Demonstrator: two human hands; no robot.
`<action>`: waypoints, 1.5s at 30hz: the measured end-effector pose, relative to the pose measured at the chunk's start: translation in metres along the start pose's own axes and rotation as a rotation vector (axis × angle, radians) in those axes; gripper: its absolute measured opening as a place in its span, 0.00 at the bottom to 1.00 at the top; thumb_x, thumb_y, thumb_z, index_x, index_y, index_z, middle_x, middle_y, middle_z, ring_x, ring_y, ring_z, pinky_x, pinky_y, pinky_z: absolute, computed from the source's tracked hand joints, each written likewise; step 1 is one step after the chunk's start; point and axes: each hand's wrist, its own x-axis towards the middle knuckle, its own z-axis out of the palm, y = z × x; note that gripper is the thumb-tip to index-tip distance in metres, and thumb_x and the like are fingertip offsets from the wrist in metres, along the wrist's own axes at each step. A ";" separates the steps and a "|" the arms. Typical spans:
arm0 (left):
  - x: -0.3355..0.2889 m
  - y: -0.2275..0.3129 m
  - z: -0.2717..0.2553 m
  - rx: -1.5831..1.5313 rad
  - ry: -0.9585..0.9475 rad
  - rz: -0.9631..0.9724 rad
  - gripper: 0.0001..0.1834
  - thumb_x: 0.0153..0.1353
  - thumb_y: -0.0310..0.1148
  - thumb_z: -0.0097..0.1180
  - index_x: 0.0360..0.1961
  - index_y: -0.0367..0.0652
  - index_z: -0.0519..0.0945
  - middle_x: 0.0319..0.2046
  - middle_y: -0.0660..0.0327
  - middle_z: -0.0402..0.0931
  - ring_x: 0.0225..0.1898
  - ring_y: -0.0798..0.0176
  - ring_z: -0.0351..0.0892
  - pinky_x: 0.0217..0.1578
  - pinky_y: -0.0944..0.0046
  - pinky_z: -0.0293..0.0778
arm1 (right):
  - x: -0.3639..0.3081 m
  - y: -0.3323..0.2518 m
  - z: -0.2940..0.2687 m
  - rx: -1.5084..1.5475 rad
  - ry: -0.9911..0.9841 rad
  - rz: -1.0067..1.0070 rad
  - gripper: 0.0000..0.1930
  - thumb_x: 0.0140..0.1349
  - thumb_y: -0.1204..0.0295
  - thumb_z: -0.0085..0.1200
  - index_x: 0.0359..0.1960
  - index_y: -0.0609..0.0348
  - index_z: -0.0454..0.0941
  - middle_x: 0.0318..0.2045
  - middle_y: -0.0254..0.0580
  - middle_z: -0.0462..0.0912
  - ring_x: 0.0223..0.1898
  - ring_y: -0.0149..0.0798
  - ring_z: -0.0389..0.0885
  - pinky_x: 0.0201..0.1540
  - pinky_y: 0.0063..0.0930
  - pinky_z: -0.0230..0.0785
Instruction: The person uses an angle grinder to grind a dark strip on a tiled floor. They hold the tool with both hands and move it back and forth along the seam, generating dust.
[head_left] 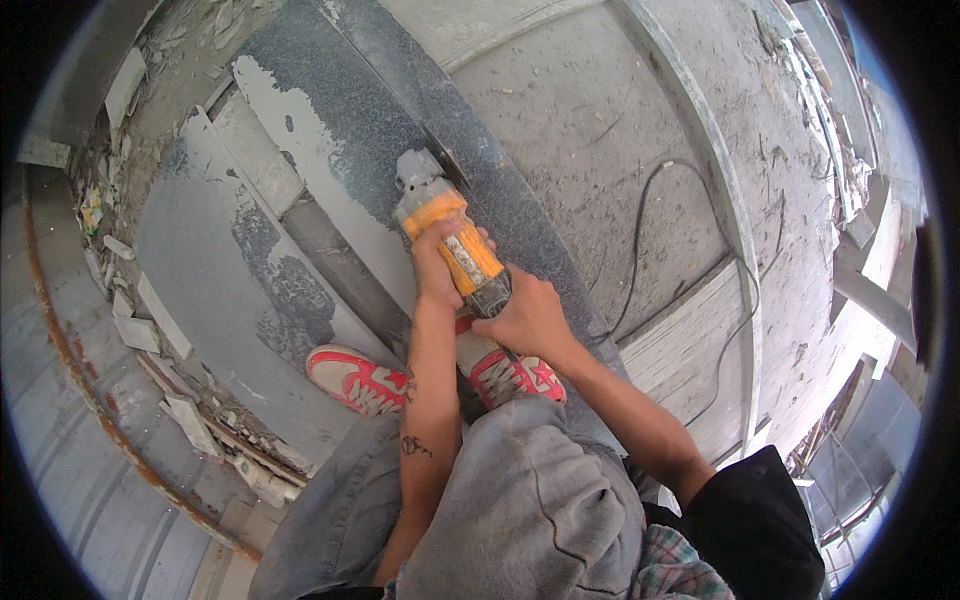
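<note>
An orange and grey angle grinder (pixel 462 250) is held in both hands over a dark grey speckled stone slab (pixel 500 195). Around the orange body, near the grinder's head, my left hand (pixel 437 262) is closed. My right hand (pixel 528 315) wraps the dark rear end of the tool. The disc (pixel 447 158) stands edge-on at a long straight line in the slab; whether it touches the stone I cannot tell. Pale dust coats part of a second dark slab (pixel 330 130) to the left of that line.
A black cable (pixel 640 225) loops over the dusty ground at right, beside a long pale beam (pixel 705 130). Broken stone pieces (pixel 140 330) lie along the left edge, near a rusty pipe (pixel 85 385). My red and white shoes (pixel 358 380) rest close behind the grinder.
</note>
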 end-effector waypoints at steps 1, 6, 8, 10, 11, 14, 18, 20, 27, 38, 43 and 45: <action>0.005 0.005 0.001 0.001 -0.014 0.020 0.20 0.51 0.39 0.54 0.42 0.39 0.71 0.26 0.52 0.75 0.26 0.54 0.79 0.27 0.54 0.79 | 0.005 -0.002 0.000 0.002 0.007 -0.012 0.33 0.33 0.58 0.70 0.38 0.71 0.74 0.31 0.64 0.81 0.38 0.60 0.82 0.43 0.45 0.75; 0.018 0.018 0.002 0.008 0.012 -0.012 0.20 0.50 0.39 0.54 0.42 0.38 0.71 0.26 0.51 0.75 0.26 0.54 0.79 0.27 0.53 0.79 | 0.021 -0.009 -0.002 -0.001 -0.023 0.013 0.33 0.33 0.58 0.70 0.38 0.71 0.74 0.32 0.64 0.81 0.38 0.61 0.82 0.44 0.45 0.75; 0.017 0.015 -0.001 0.007 0.027 -0.021 0.20 0.50 0.39 0.54 0.41 0.38 0.71 0.27 0.51 0.75 0.26 0.53 0.79 0.28 0.53 0.79 | 0.019 -0.007 -0.001 -0.003 -0.016 0.006 0.32 0.33 0.59 0.70 0.39 0.70 0.74 0.32 0.64 0.81 0.38 0.61 0.82 0.44 0.44 0.74; 0.009 0.008 -0.003 -0.006 0.017 -0.025 0.19 0.51 0.38 0.54 0.41 0.38 0.71 0.27 0.51 0.75 0.27 0.53 0.79 0.28 0.53 0.79 | 0.010 0.000 0.003 -0.005 0.002 -0.002 0.32 0.34 0.59 0.69 0.40 0.70 0.74 0.32 0.64 0.82 0.38 0.60 0.82 0.45 0.44 0.74; 0.004 0.004 -0.003 -0.014 0.011 -0.026 0.18 0.51 0.38 0.54 0.40 0.38 0.71 0.27 0.51 0.75 0.27 0.54 0.79 0.28 0.53 0.79 | 0.005 0.000 0.003 -0.007 0.002 0.012 0.33 0.34 0.59 0.69 0.40 0.70 0.74 0.32 0.64 0.82 0.38 0.60 0.82 0.45 0.44 0.74; -0.007 -0.011 -0.002 -0.032 0.005 -0.023 0.17 0.52 0.38 0.53 0.40 0.38 0.72 0.27 0.51 0.75 0.27 0.54 0.79 0.28 0.54 0.79 | -0.010 0.004 0.000 -0.009 0.001 0.046 0.33 0.34 0.60 0.69 0.41 0.69 0.74 0.32 0.64 0.82 0.38 0.61 0.82 0.45 0.44 0.74; -0.008 -0.013 -0.001 -0.043 -0.004 -0.046 0.17 0.52 0.37 0.53 0.40 0.39 0.72 0.27 0.52 0.75 0.27 0.54 0.79 0.28 0.55 0.78 | -0.011 0.005 -0.001 -0.014 -0.005 0.054 0.33 0.33 0.60 0.69 0.41 0.69 0.74 0.32 0.64 0.82 0.38 0.61 0.82 0.45 0.44 0.74; -0.002 -0.004 -0.001 -0.046 -0.009 -0.039 0.17 0.52 0.38 0.54 0.40 0.39 0.71 0.26 0.52 0.75 0.27 0.54 0.79 0.28 0.56 0.78 | -0.003 0.002 -0.001 -0.013 -0.002 0.027 0.32 0.34 0.60 0.69 0.40 0.70 0.74 0.31 0.63 0.82 0.38 0.61 0.82 0.44 0.45 0.74; 0.020 0.012 -0.004 0.011 0.014 -0.019 0.19 0.51 0.41 0.55 0.39 0.38 0.72 0.27 0.52 0.75 0.27 0.54 0.78 0.30 0.53 0.78 | 0.018 -0.008 0.000 -0.001 -0.019 0.026 0.32 0.34 0.59 0.68 0.39 0.70 0.74 0.31 0.64 0.81 0.38 0.61 0.82 0.44 0.44 0.74; -0.012 -0.016 0.001 -0.006 -0.004 -0.019 0.19 0.52 0.37 0.53 0.43 0.38 0.71 0.27 0.52 0.75 0.27 0.55 0.79 0.28 0.56 0.79 | -0.013 0.007 -0.002 -0.022 -0.009 0.042 0.31 0.34 0.61 0.68 0.39 0.70 0.74 0.31 0.64 0.81 0.37 0.61 0.82 0.44 0.44 0.74; 0.011 0.003 -0.007 -0.008 0.002 -0.007 0.20 0.51 0.40 0.55 0.41 0.38 0.71 0.28 0.52 0.74 0.28 0.53 0.79 0.30 0.53 0.78 | 0.009 0.000 0.003 -0.019 -0.003 -0.012 0.32 0.34 0.60 0.68 0.40 0.70 0.74 0.31 0.65 0.81 0.37 0.61 0.82 0.44 0.44 0.74; 0.015 0.006 -0.008 0.009 -0.009 -0.009 0.21 0.51 0.42 0.55 0.42 0.39 0.70 0.28 0.52 0.74 0.29 0.52 0.78 0.30 0.51 0.78 | 0.013 -0.005 0.000 -0.011 -0.018 0.013 0.32 0.34 0.59 0.69 0.40 0.70 0.74 0.31 0.65 0.81 0.37 0.61 0.81 0.45 0.44 0.74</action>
